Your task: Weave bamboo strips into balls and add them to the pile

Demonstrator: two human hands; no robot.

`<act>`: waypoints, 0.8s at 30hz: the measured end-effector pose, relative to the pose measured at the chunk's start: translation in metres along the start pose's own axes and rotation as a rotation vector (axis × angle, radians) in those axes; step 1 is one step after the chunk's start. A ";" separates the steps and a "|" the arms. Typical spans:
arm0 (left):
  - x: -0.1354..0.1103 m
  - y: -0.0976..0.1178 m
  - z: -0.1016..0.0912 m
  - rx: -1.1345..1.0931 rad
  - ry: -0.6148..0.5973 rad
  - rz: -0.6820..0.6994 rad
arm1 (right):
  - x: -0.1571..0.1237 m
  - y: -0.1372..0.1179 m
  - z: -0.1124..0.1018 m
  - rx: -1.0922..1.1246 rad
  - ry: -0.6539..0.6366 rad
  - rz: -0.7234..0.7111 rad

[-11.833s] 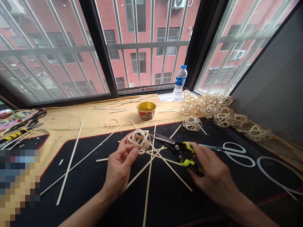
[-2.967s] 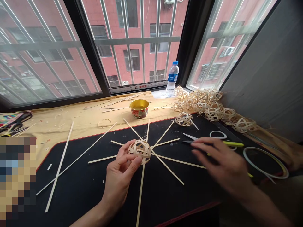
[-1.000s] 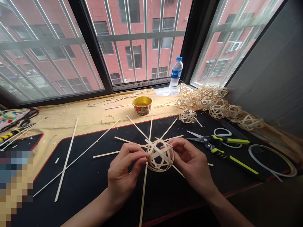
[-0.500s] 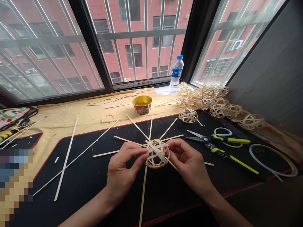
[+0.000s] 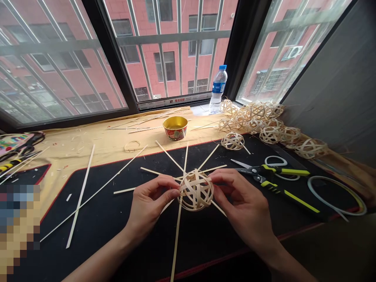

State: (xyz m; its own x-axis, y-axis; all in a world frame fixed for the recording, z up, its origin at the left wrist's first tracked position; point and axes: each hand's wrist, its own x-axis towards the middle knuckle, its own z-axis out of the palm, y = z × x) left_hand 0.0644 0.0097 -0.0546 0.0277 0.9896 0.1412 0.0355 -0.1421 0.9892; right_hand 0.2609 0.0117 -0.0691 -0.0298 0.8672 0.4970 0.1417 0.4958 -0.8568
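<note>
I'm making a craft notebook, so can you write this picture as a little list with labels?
Left hand: pinching the openwork woven ball on its left
Right hand: holding the ball on its right
Below: crossed pale strips on a black mat
Tools: yellow-and-black snips across white-handled scissors
Back: gold-lined bowl, blue-capped water bottle, heap of woven balls

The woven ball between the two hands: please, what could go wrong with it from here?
The left hand and right hand might squeeze the openwork woven ball out of shape. It could snag the crossed strips on the black mat. The yellow-handled snips lie beside the right hand, whose knuckles might brush them.
</note>
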 end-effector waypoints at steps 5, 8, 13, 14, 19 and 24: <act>0.000 -0.002 0.001 -0.098 -0.012 -0.115 | 0.002 -0.006 -0.001 0.096 0.010 0.190; -0.001 0.000 0.003 -0.168 -0.040 -0.144 | 0.004 -0.001 0.002 0.247 -0.008 0.434; -0.001 0.004 0.006 -0.132 -0.032 -0.159 | 0.002 0.009 0.004 0.375 -0.101 0.592; -0.001 0.003 0.006 -0.125 -0.019 -0.168 | 0.002 0.010 0.004 0.370 -0.117 0.595; 0.001 -0.001 0.004 -0.085 0.044 -0.188 | -0.001 0.011 0.007 0.331 -0.103 0.524; -0.002 0.001 0.007 -0.043 -0.039 -0.160 | -0.004 0.009 0.021 0.534 -0.183 0.611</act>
State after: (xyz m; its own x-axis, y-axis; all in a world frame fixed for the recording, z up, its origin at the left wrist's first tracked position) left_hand 0.0710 0.0080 -0.0545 0.0643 0.9977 -0.0193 -0.0003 0.0193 0.9998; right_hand 0.2418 0.0141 -0.0815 -0.2668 0.9614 -0.0678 -0.3021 -0.1503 -0.9413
